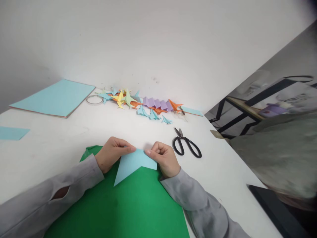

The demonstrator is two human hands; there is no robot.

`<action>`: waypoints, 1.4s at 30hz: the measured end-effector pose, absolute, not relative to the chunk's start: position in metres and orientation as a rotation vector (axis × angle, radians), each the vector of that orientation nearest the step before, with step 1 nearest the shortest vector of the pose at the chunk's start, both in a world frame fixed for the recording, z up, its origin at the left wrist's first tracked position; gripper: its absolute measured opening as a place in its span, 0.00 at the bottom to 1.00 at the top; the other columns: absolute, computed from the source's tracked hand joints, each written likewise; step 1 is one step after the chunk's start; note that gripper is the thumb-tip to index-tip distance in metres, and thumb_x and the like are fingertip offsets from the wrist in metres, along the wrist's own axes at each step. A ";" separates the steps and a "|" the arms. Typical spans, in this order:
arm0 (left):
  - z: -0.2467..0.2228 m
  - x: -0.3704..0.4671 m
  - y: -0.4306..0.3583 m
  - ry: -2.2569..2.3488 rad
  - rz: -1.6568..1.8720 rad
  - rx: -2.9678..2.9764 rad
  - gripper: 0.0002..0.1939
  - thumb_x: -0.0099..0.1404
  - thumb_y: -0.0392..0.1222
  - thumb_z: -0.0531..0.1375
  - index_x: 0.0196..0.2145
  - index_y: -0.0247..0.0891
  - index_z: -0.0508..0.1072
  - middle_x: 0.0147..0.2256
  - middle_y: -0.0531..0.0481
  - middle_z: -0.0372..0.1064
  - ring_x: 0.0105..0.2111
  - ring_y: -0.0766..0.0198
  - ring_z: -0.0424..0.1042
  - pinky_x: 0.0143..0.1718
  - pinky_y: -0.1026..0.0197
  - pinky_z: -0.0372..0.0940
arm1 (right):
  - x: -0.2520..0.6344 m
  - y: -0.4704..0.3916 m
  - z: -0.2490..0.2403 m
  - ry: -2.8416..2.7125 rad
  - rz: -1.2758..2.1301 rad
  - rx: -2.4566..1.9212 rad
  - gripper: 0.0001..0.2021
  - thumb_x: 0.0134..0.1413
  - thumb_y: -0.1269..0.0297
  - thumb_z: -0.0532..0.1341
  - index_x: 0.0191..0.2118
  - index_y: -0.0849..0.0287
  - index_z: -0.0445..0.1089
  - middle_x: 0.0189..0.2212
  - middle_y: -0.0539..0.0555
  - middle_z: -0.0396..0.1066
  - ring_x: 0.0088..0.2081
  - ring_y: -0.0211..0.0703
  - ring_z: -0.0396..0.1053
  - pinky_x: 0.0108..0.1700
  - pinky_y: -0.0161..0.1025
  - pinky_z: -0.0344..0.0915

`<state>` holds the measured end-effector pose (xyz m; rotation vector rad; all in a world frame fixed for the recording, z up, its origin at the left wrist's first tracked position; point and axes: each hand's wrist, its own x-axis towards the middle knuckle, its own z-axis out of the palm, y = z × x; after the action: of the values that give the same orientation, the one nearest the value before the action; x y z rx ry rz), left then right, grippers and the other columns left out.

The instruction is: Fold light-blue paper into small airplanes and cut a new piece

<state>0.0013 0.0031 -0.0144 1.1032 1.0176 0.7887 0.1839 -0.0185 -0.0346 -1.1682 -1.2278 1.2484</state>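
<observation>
A light blue sheet of paper (135, 163), folded so its lower edge forms a notch, is held between both hands over a green sheet (138, 205). My left hand (114, 152) pinches its upper left edge between thumb and fingers. At the upper right edge, my right hand (165, 157) grips the same paper with thumb and curled fingers. Black-handled scissors (184, 143) lie to the right of my right hand, blades slightly apart and pointing toward the wall.
Folded paper figures (127, 98) in several colours line the wall, with a pleated purple strip (158, 104) among them. At the left lie a stack of blue paper (56, 97), a ring (94, 99) and a small blue piece (13, 133). A dark flat object (272, 208) sits at right.
</observation>
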 end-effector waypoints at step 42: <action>-0.013 0.003 0.000 0.798 0.896 1.164 0.04 0.45 0.36 0.65 0.24 0.34 0.77 0.23 0.49 0.73 0.24 0.64 0.70 0.25 0.63 0.67 | 0.186 -0.017 -0.032 -1.170 1.630 -1.048 0.17 0.44 0.54 0.62 0.17 0.64 0.66 0.12 0.52 0.69 0.10 0.34 0.62 0.12 0.28 0.56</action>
<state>0.0029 0.0001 -0.0131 1.1635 0.7980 0.8957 0.1864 -0.0174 -0.0322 -1.0480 -1.1702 1.6296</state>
